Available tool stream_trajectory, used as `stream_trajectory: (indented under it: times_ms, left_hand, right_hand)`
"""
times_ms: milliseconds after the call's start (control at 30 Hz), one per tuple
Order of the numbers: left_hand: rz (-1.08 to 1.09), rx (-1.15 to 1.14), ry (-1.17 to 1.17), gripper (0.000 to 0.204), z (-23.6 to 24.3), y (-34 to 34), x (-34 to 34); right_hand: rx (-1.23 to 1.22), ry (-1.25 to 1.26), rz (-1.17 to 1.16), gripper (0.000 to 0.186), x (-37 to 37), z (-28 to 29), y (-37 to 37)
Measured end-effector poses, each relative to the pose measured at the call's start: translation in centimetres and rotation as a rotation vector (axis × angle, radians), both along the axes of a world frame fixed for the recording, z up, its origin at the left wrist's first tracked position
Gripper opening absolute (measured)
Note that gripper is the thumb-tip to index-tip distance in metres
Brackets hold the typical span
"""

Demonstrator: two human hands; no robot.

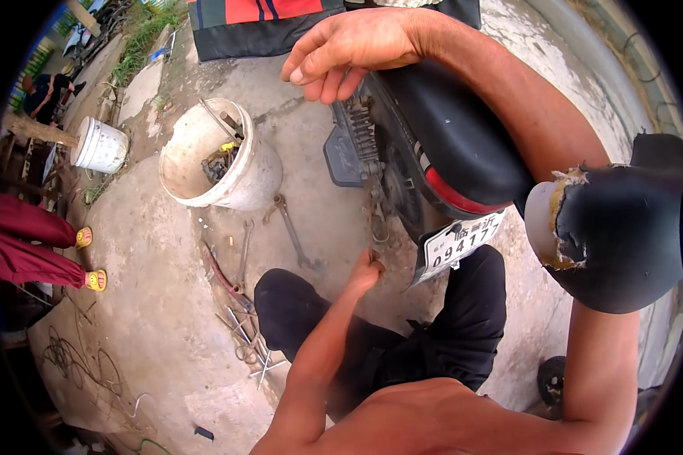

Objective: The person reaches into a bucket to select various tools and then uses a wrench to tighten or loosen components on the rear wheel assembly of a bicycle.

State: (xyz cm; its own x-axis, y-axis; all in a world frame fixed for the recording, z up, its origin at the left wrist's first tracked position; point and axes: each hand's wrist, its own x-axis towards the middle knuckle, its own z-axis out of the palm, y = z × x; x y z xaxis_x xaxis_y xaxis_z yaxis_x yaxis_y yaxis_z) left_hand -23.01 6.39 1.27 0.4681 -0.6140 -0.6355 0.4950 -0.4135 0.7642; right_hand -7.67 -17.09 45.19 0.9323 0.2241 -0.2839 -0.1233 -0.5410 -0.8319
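Note:
A motorbike with a black seat (455, 129) stands before me, its red tail light (463, 193) and number plate (463, 243) towards me. My left hand (368, 271) is low by its rear wheel (398, 186), just below a metal part (378, 224). Its fingers are curled closed, and what they hold, if anything, is hidden. Across the seat reaches my right arm; my right hand (349, 53) hangs past its far left side, fingers loosely bent and apart, nothing in them. Beneath that hand are the finned engine (357, 133) and a grey cover (343, 158).
Left of the bike stands a dirty white bucket (258, 178) with tools and parts. Wrenches (290, 227) and metal rods (247, 334) lie on the concrete. A torn black seat (622, 235) hides my right elbow. A person in maroon trousers (34, 239) is at far left, near another bucket (102, 148).

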Motion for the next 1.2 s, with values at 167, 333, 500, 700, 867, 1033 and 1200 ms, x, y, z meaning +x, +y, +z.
stream_trajectory:
  times_ms: [167,333,500,700,867,1033,1200]
  left_hand:
    - [-0.075,0.029,-0.244,0.024,-6.0,0.2,0.0]
    - [-0.051,-0.027,-0.561,0.022,-11.6,0.4,-1.7]
    - [0.044,-0.049,-0.324,0.016,-8.9,-1.3,-1.7]
    - [0.343,-0.328,0.933,0.019,20.5,-2.9,11.4]
    - [0.229,-0.451,0.394,0.031,23.3,1.8,8.1]
    - [0.124,-0.272,-0.138,0.03,17.1,4.6,0.6]
    - [0.321,-0.02,0.009,0.027,5.9,2.4,2.4]
  right_hand:
    - [0.04,0.003,0.004,0.053,0.2,-0.1,-0.3]
    - [0.057,0.022,0.028,0.053,0.4,0.1,-0.1]
    - [0.064,0.036,0.018,0.052,0.2,-1.0,-0.7]
    - [0.109,0.006,0.026,0.052,0.4,-0.4,-0.5]
    - [0.057,0.02,0.027,0.053,0.2,0.1,-0.7]
    - [0.035,0.043,0.055,0.052,0.7,-0.1,-0.5]
    - [0.028,0.024,0.037,0.051,0.3,0.1,-0.1]
